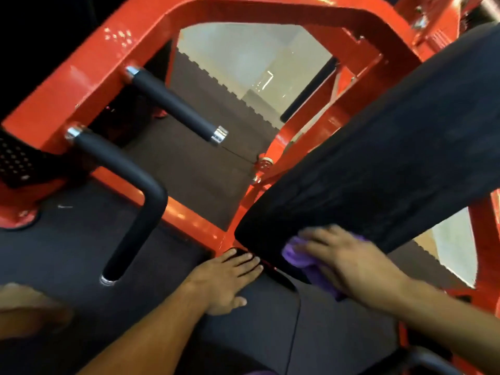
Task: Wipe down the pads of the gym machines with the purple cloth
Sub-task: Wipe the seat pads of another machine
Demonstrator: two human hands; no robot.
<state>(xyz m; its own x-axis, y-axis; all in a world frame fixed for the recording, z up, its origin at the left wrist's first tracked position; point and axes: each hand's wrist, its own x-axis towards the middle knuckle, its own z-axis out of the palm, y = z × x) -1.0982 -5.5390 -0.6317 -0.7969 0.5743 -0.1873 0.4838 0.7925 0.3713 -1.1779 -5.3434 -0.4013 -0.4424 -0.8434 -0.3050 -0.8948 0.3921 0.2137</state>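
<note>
A long black back pad (392,158) slopes up to the right on a red machine frame (108,58). My right hand (349,261) presses the purple cloth (300,255) flat against the pad's lower end, the cloth bunched under the palm and fingers. My left hand (224,280) lies flat with fingers spread on the black seat pad (270,334) just below, beside the gap where the two pads meet.
Two black-gripped handles (176,104) (130,196) stick out from the red frame on the left. A perforated black plate (16,161) sits at the far left. Dark rubber floor mats and pale floor show through the frame.
</note>
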